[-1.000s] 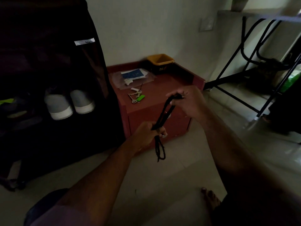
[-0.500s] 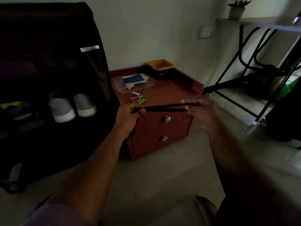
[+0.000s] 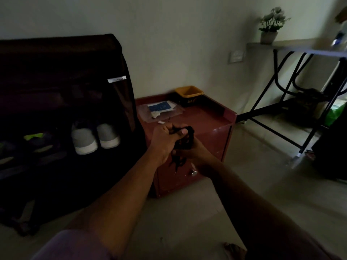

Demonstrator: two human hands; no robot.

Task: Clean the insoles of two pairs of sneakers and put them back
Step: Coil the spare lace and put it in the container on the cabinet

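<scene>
- Hands meet over the front edge of the low red-brown wooden cabinet (image 3: 210,117): the left hand (image 3: 165,139) and the right hand (image 3: 193,149) both curl round a bunched black cord, seemingly shoelaces (image 3: 185,139), so each grip is closed on it.
- Loose ends of the shoelaces dangle below the hands, in front of the cabinet's drawer face.
- The pair of grey sneakers with white toe caps (image 3: 94,137) sits on a shelf of the dark fabric-covered shoe rack (image 3: 56,76), just left of the cabinet; darker shoes with yellow-green accents (image 3: 35,139) lie further left.
- No insole is visible; the room is too dim to tell more.
- Risk, as a judgement: the dangling ends could slip free and unravel the bundle, or snag the drawer knob (image 3: 194,173), if either grip loosens.
</scene>
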